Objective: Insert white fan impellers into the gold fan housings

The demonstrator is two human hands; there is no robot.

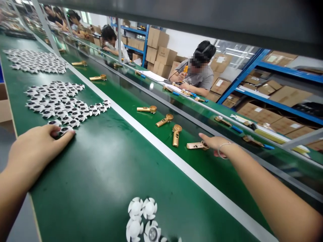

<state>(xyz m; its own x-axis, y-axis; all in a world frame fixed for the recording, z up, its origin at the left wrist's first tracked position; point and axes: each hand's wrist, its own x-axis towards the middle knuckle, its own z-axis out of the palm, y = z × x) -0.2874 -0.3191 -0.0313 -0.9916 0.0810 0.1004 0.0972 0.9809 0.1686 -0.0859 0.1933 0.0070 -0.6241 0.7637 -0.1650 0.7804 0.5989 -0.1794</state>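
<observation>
My left hand (pixel 41 148) rests at the near edge of a cluster of white fan wheels with dark round centres. Its thumb and fingers close around one white fan wheel (pixel 66 129). My right hand (pixel 215 144) reaches over the belt, its fingers at the round end of a gold handheld-fan housing (pixel 195 145); that end is partly hidden by the hand. Beside it on the belt lie more gold housings, one upright to my view (pixel 176 136), one slanted (pixel 165 120) and one lying sideways (pixel 146 109).
Several white fan wheels (pixel 135 208) lie at the bottom of the green table (pixel 106 181). A larger batch of fan wheels (pixel 35 61) is farther left. A white strip (pixel 156 144) borders the belt. Across it, a person (pixel 199 70) holds an orange tool; a metal shelf (pixel 176 20) hangs overhead.
</observation>
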